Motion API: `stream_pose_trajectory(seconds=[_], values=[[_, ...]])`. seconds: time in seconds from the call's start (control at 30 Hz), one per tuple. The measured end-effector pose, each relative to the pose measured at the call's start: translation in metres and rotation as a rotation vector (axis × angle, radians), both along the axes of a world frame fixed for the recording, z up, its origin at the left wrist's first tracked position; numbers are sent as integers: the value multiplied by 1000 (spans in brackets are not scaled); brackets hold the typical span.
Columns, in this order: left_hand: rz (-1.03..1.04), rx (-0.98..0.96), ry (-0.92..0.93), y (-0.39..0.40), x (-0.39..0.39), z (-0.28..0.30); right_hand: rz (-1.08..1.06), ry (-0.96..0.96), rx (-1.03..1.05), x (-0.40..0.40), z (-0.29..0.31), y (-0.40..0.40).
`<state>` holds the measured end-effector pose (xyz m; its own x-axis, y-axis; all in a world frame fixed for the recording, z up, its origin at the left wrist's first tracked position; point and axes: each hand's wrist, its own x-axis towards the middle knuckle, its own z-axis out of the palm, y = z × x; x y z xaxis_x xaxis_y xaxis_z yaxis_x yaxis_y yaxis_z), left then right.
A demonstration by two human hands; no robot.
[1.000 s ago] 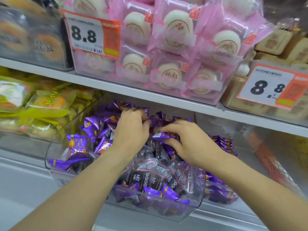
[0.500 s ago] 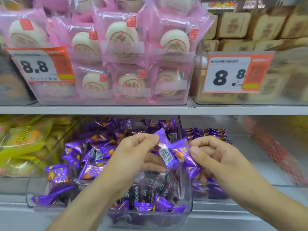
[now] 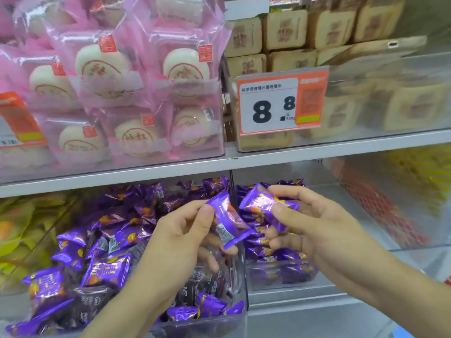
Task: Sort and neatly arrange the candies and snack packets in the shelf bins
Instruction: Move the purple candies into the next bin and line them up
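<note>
Head view, nearest first: two forearms are reaching up from the lower edge toward a shelf. The left hand (image 3: pixel 180 230) is pinching one purple candy packet (image 3: pixel 225 222) between thumb and forefinger, the remaining fingers curling beneath it. The right hand (image 3: pixel 310 225) is gripping a second purple packet (image 3: pixel 267 207) between thumb and fingertips, with more purple wrappers lying under its curled lower fingers. Both packets are being held just beside each other, above the wall dividing two clear bins.

Below the left hand, the left clear bin (image 3: pixel 200 325) is holding a loose heap of purple packets mixed with dark-wrapped packets (image 3: pixel 92 303) at its front. The right clear bin (image 3: pixel 280 296) is holding only purple packets, gathered along its left side.

Farther left, yellow snack packets (image 3: pixel 22 223) are lying in a neighbouring bin on the same shelf.

On the shelf above, pink-wrapped round cakes (image 3: pixel 136 93) are standing in a clear bin, and beside them to the right tan square pastries (image 3: pixel 288 28) are sitting stacked behind an orange price tag (image 3: pixel 280 101) reading 8.8.
</note>
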<state>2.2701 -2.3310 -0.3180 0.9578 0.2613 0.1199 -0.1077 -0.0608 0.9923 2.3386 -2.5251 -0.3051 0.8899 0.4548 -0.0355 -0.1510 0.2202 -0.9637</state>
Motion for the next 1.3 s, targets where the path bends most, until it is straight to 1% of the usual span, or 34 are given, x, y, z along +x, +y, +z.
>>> stream_pose_trajectory(seconds=[0.07, 0.13, 0.23, 0.3, 0.33, 0.4, 0.43, 0.47, 0.5, 0.57, 0.6, 0.73, 0.87, 0.97, 1.07, 1.13, 1.3], values=[[-20, -40, 13, 0, -1, -1, -4, 1, 10, 2, 0, -4], [-45, -125, 38, 0, -1, 1, 2, 2, 6, 3, 0, -8], [-124, -341, 45, -2, -2, 4, 28, -4, -11, 4, -1, -12], [-98, -442, 52, -6, -3, 7, 15, 13, 2, 5, 0, -14], [-73, -391, 50, -6, -3, 6, 12, 21, 10, 5, 1, -15], [-22, -134, 23, -6, -3, 4, 28, 27, 12, 5, 4, -15], [-17, -30, -4, -7, -5, 5, 34, 42, 17, 5, 4, -16], [-19, 28, -26, -7, -6, 4, 27, 72, 32, 7, 5, -15], [-31, 30, -35, -7, -6, 4, 5, 111, 56, 8, 5, -14], [-59, -59, -24, -9, -7, 5, -30, 197, 106, 10, 6, -13], [-75, -100, -14, -9, -7, 6, -26, 219, 99, 10, 6, -13], [-64, -54, -27, -12, -6, 7, 44, 147, -47, 6, 6, -14], [-49, -164, 0, -14, -4, 8, 43, 100, -59, 4, 6, -12], [-20, -138, 19, -16, -3, 9, 68, 116, -34, 6, 7, -13], [52, -135, 46, -17, -2, 8, 77, 131, -14, 5, 8, -12], [84, -135, 72, -15, -1, 8, 65, 112, -23, 4, 7, -11], [55, -173, 125, -12, -2, 10, 122, 41, -1, 9, 2, -10]])
